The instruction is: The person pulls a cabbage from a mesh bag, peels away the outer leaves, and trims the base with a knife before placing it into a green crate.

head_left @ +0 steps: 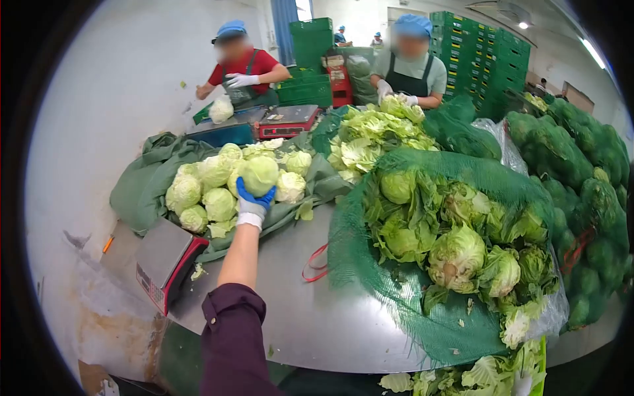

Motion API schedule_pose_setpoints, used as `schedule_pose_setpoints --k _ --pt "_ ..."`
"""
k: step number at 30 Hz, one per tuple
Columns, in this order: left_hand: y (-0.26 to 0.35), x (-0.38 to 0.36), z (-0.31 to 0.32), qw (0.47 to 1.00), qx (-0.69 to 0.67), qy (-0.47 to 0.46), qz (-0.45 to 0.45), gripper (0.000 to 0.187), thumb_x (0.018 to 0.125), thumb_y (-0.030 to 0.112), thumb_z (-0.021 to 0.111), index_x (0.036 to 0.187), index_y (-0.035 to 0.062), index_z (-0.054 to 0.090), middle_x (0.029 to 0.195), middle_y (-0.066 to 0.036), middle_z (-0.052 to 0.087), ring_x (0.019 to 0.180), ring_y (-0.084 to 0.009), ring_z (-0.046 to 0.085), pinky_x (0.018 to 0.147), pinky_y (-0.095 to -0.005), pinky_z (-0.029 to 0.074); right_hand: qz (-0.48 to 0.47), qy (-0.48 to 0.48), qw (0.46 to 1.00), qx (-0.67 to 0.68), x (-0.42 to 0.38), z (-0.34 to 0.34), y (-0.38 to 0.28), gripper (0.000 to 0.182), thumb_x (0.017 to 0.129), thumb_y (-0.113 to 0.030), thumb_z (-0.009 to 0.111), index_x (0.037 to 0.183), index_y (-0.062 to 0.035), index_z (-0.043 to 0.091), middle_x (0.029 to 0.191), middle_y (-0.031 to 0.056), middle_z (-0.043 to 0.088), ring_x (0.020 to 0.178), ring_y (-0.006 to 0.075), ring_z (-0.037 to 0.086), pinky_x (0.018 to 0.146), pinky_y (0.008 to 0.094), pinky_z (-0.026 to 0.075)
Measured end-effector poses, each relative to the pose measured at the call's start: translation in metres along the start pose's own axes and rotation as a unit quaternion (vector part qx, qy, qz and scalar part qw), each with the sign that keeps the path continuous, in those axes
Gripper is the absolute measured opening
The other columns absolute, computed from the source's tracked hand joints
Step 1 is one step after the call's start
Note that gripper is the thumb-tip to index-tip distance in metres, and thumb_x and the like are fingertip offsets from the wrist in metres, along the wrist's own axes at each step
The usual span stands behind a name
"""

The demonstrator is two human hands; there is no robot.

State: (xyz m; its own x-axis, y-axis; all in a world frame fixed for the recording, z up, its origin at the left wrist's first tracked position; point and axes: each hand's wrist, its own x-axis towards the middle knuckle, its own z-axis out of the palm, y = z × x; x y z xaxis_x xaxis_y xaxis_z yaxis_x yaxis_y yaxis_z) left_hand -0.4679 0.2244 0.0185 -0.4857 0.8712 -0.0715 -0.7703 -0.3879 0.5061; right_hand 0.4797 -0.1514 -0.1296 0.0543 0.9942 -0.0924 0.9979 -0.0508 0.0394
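Note:
My left hand (254, 201), in a blue and white glove, reaches forward over the table with its fingers curled round a pale green cabbage (259, 174). That cabbage overlaps a heap of trimmed cabbages (214, 171) lying on dark green cloth (142, 181). My right hand is out of view. To the right, an opened green mesh sack (350, 228) spills untrimmed cabbages (457, 256) with loose outer leaves across the table.
A scale (168, 254) stands at the table's left edge. A red cord (317, 264) lies on the metal table (297, 317). Across it, two people in blue caps and white gloves handle cabbages. Full mesh sacks (594, 224) line the right; green crates (462, 63) are stacked behind.

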Motion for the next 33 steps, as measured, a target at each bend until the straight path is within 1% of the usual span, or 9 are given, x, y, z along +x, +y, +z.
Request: schedule_pose_setpoints --k 2,4,6,16,18,21,26,29,33 --pt "-0.002 0.043 -0.025 0.986 0.094 -0.063 0.121 0.055 0.083 0.048 0.059 0.131 0.0224 0.046 0.134 -0.012 0.046 0.118 -0.0366 0.047 0.091 -0.0541 0.047 0.226 0.069 0.957 0.169 0.007 -0.037 -0.036 0.030 0.086 -0.025 0.062 0.093 0.0046 0.062 0.077 0.0239 0.063 0.070 0.0370 0.062 0.065 0.0439 0.046" --pt "0.018 0.068 -0.035 0.993 -0.073 0.006 -0.087 0.054 0.079 0.043 0.067 0.126 0.0236 0.049 0.127 -0.015 0.050 0.112 -0.0390 0.052 0.091 -0.0540 0.048 0.238 0.066 0.949 0.196 -0.001 -0.043 -0.045 0.030 0.085 -0.026 0.062 0.087 0.0029 0.066 0.079 0.0240 0.065 0.075 0.0389 0.063 0.067 0.0441 0.047" --pt "-0.008 0.019 0.033 0.998 0.045 0.030 0.008 0.045 0.084 0.040 0.063 0.124 0.0231 0.052 0.129 -0.015 0.049 0.116 -0.0363 0.051 0.098 -0.0513 0.045 0.253 0.073 0.942 0.209 -0.004 -0.058 -0.069 0.031 0.086 -0.029 0.062 0.089 0.0024 0.066 0.080 0.0231 0.065 0.074 0.0386 0.062 0.068 0.0444 0.047" --pt "-0.181 -0.213 0.185 0.726 0.454 -0.491 -0.161 0.046 0.093 0.025 0.055 0.135 0.0066 0.047 0.124 -0.007 0.056 0.112 -0.0161 0.054 0.095 -0.0307 0.043 0.259 0.141 0.926 0.234 -0.021 -0.032 -0.111 0.051 0.097 -0.043 0.042 0.084 0.0023 0.061 0.065 0.0204 0.060 0.061 0.0311 0.061 0.059 0.0401 0.047" --pt "-0.222 -0.233 0.195 0.696 0.453 -0.548 -0.100 0.045 0.090 0.017 0.059 0.132 0.0033 0.049 0.126 -0.011 0.056 0.115 -0.0184 0.053 0.098 -0.0308 0.041 0.479 0.023 0.766 0.428 -0.034 -0.063 -0.103 0.053 0.097 -0.045 0.040 0.082 0.0020 0.062 0.070 0.0230 0.063 0.063 0.0313 0.064 0.059 0.0427 0.049" --pt "-0.268 -0.235 0.216 0.535 0.562 -0.601 0.192 0.041 0.087 0.014 0.063 0.123 -0.0008 0.054 0.127 -0.014 0.055 0.118 -0.0244 0.052 0.101 -0.0336 0.038 0.444 0.044 0.864 0.234 -0.069 -0.002 -0.023 0.058 0.094 -0.048 0.042 0.080 0.0031 0.065 0.072 0.0276 0.062 0.071 0.0436 0.062 0.063 0.0502 0.048" --pt "-0.348 -0.196 0.211 0.534 0.604 -0.547 0.226 0.042 0.089 0.020 0.061 0.127 0.0033 0.054 0.131 -0.016 0.051 0.123 -0.0266 0.048 0.103 -0.0331 0.036 0.369 0.120 0.891 0.235 -0.076 -0.099 -0.132 0.049 0.095 -0.047 0.042 0.086 -0.0032 0.062 0.078 0.0238 0.064 0.075 0.0420 0.062 0.069 0.0480 0.049" --pt "-0.372 -0.203 0.196 0.770 0.398 -0.471 -0.163 0.040 0.095 0.022 0.054 0.128 0.0000 0.051 0.130 -0.011 0.052 0.120 -0.0206 0.049 0.106 -0.0307 0.035 0.219 -0.088 0.940 0.246 -0.071 -0.106 -0.188 0.051 0.096 -0.048 0.036 0.101 -0.0050 0.063 0.087 0.0213 0.066 0.085 0.0379 0.063 0.080 0.0458 0.048" --pt "-0.359 -0.235 0.180 0.697 0.495 -0.516 0.056 0.034 0.090 0.018 0.061 0.120 0.0018 0.058 0.125 -0.013 0.056 0.118 -0.0236 0.050 0.103 -0.0339 0.037 0.156 -0.153 0.952 0.216 -0.050 -0.038 -0.167 0.040 0.094 -0.039 0.042 0.101 -0.0070 0.064 0.086 0.0195 0.067 0.077 0.0373 0.064 0.074 0.0455 0.050"
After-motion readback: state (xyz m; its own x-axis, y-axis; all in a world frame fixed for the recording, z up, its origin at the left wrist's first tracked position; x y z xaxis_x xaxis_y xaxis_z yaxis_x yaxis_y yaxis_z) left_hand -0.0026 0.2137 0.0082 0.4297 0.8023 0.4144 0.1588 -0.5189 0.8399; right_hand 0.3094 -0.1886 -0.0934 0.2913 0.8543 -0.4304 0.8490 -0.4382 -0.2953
